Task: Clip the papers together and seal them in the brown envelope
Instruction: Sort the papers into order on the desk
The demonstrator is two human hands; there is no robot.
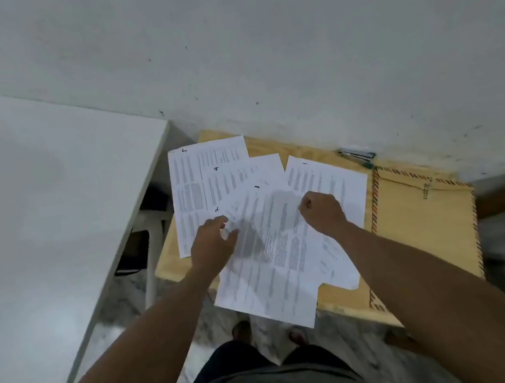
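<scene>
Head view shows us pressing our left hand [211,244], fingers spread loose, and right hand [322,211], fingers curled on a sheet, onto fanned white printed papers [274,245] on the wooden counter [340,297], probably gathering them; the brown paper envelope [424,215] lies right.

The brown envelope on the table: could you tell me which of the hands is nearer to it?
Right. The right hand rests on the spread papers just beside the brown envelope, while the left hand presses the sheets on their far side.
</scene>
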